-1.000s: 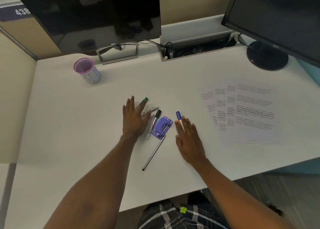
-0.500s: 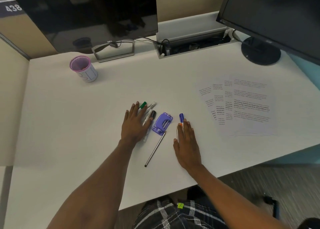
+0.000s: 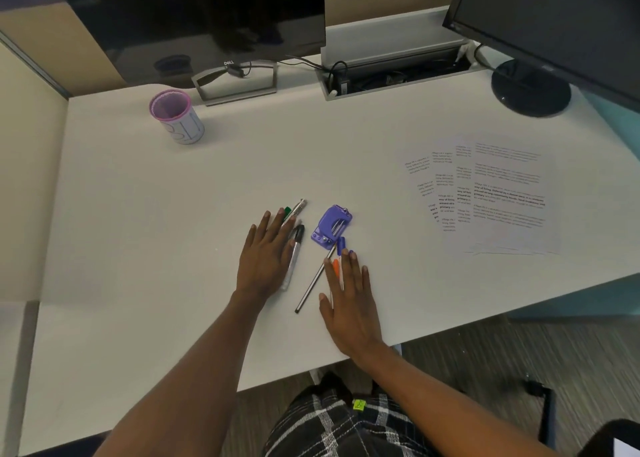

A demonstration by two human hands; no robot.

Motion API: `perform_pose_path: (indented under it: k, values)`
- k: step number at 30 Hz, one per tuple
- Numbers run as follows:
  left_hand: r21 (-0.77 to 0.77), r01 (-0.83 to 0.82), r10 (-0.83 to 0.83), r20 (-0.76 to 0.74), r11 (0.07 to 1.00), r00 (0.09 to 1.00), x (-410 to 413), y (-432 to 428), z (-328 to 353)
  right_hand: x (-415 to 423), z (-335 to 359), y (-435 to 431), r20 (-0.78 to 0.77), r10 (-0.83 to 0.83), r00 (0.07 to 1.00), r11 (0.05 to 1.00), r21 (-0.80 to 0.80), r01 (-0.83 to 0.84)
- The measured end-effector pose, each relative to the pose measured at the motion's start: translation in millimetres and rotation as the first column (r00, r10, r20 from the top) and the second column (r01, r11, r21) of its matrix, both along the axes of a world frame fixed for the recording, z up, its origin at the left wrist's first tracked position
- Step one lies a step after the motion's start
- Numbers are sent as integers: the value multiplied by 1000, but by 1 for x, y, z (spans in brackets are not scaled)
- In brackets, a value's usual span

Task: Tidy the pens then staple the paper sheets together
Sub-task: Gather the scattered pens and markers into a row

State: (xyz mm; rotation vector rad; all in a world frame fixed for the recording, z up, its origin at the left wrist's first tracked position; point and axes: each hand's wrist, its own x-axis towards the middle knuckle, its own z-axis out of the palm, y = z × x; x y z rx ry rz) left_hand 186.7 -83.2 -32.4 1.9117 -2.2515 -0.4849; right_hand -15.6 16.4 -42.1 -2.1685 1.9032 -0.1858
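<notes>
Five pens (image 3: pixel 296 245) lay on the worktop (image 3: pixel 173 214) beside one purple stapler (image 3: pixel 330 226). My left grip (image 3: pixel 266 259), flat and spread, touched three; my right grip (image 3: pixel 349 304), flat, covered one. Four paper sheets (image 3: pixel 502 197) lay fanned at right.

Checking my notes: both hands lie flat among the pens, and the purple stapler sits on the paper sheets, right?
No. The head view shows the purple stapler on the desk, apart from the paper sheets. The left hand and right hand lie flat.
</notes>
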Motion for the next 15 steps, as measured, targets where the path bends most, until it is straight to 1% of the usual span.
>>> perform_pose_path:
  k: [4,7,10,12,15]
  values:
    - [9,8,-8,-14,1000,1000,6,15,-1,15,8,-4,-18,-48,999,999,17,48]
    - [12,86,-87,41,996,995,9,21,-2,23,13,-5,-49,-82,995,996,31,83]
    - [33,120,-122,72,992,990,10,25,-3,29,15,1,-37,-61,997,997,35,63]
    - [43,117,-120,58,992,991,9,31,-2,32,13,8,-32,-40,999,999,33,41]
    - [27,97,-97,25,995,995,11,45,-2,40,7,22,-63,21,998,999,36,-18]
